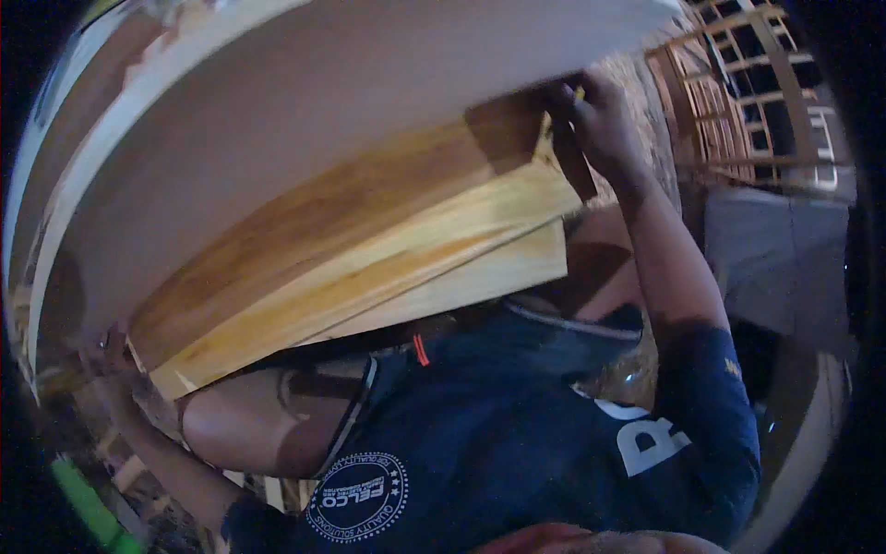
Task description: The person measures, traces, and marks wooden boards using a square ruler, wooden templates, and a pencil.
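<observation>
A long wooden board (pixel 332 198), brown on its upper face, lies slantwise over my lap, against a wide pale panel (pixel 369 83). Along its near side runs a lighter yellow wooden strip (pixel 397 245), with another pale plank (pixel 480 277) under it. My right hand (pixel 602 125) is closed at the far right end of the board; a small yellow bit shows at its fingers, too unclear to name. At the lower left end, my left hand (pixel 109 360) is close to the board's corner, dim and blurred, its grip unclear.
Slatted wooden frames (pixel 738 102) stand at the upper right. Below them is a grey covered block (pixel 766 249). Something green (pixel 92 503) lies at the lower left. My bare knees are under the boards.
</observation>
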A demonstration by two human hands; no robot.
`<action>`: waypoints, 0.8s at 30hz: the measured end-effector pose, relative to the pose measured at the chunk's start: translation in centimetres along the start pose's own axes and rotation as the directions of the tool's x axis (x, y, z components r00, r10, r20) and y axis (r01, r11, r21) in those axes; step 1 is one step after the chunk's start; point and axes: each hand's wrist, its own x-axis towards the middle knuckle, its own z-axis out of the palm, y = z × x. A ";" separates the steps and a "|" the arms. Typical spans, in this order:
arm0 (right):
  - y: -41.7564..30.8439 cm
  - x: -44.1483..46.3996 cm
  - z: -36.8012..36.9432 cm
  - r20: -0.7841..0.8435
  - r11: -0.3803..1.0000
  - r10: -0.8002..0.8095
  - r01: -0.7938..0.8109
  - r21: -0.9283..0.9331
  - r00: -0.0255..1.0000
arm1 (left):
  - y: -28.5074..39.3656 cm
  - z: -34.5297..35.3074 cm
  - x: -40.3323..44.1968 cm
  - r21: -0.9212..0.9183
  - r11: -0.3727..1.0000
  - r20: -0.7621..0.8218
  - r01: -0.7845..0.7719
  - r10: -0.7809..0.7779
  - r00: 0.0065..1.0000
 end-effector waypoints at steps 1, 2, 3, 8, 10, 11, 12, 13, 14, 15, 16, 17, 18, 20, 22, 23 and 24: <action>-0.3 -0.5 0.1 -0.001 0.998 0.055 -0.055 0.017 0.998 | 0.0 0.2 -0.7 0.062 0.997 -0.010 -0.037 0.038 0.999; -0.7 -0.4 0.4 0.007 0.995 0.099 -0.099 0.034 0.995 | -0.6 1.5 -1.1 0.113 0.990 -0.005 -0.078 0.079 0.997; -0.9 -0.7 0.5 0.015 0.990 0.133 -0.133 0.052 0.991 | -1.3 2.9 -1.5 0.165 0.979 0.000 -0.118 0.120 0.993; -0.8 0.3 -1.0 0.117 0.991 -0.131 0.129 0.018 0.985 | 0.3 -1.2 2.2 -0.672 0.527 0.300 0.521 -0.450 0.841; -0.6 2.1 -2.0 0.209 0.976 -0.216 0.211 0.050 0.954 | 0.4 -2.2 3.9 -0.703 0.476 0.321 0.528 -0.450 0.833; -0.6 3.1 -3.3 0.235 0.958 -0.234 0.266 -0.111 0.943 | 0.6 -2.8 4.9 -0.707 0.457 0.338 0.539 -0.451 0.826; -3.1 2.7 -5.4 0.294 0.920 -0.096 0.198 -0.338 0.951 | 0.6 -3.7 5.6 -0.697 0.463 0.357 0.548 -0.438 0.825; -2.3 2.6 -6.8 0.223 0.959 -0.100 0.154 -0.239 0.970 | 1.1 -5.0 6.4 -0.695 0.473 0.357 0.542 -0.427 0.831; -1.6 2.5 -8.1 0.153 0.984 -0.099 0.119 -0.134 0.983 | 1.9 -6.3 6.8 -0.687 0.505 0.345 0.522 -0.406 0.846; -1.8 1.1 -8.2 0.138 0.991 -0.058 0.073 -0.109 0.989 | 3.8 -8.8 7.1 -0.716 0.544 0.279 0.438 -0.351 0.894; -2.7 0.2 -8.5 0.130 0.996 -0.014 0.025 -0.084 0.991 | 5.6 -11.3 7.3 -0.739 0.577 0.211 0.349 -0.293 0.932; -3.5 -1.1 -9.6 0.125 0.998 0.026 -0.019 -0.058 0.992 | 5.6 -11.4 7.3 -0.761 0.564 0.188 0.320 -0.281 0.941; -4.5 -2.2 -9.9 0.124 0.997 0.068 -0.064 -0.035 0.990 | 5.5 -11.6 7.2 -0.783 0.550 0.165 0.291 -0.269 0.949; -5.4 -2.6 -9.0 0.222 0.979 0.072 -0.111 0.170 0.972 | 1.5 -6.0 4.3 -0.830 0.432 0.222 0.353 -0.325 0.919; -4.4 -1.5 -8.0 0.295 0.892 -0.012 -0.123 0.434 0.955 | 1.4 -5.8 3.4 -0.771 0.491 0.226 0.405 -0.384 0.895; -4.6 -1.3 -8.1 0.342 0.904 0.008 -0.153 0.399 0.939 | 1.8 -5.8 3.1 -0.742 0.516 0.223 0.429 -0.414 0.883; -4.9 -1.7 -8.1 0.349 0.933 -0.048 -0.084 0.351 0.936 | 2.2 -6.0 2.8 -0.711 0.539 0.218 0.452 -0.442 0.870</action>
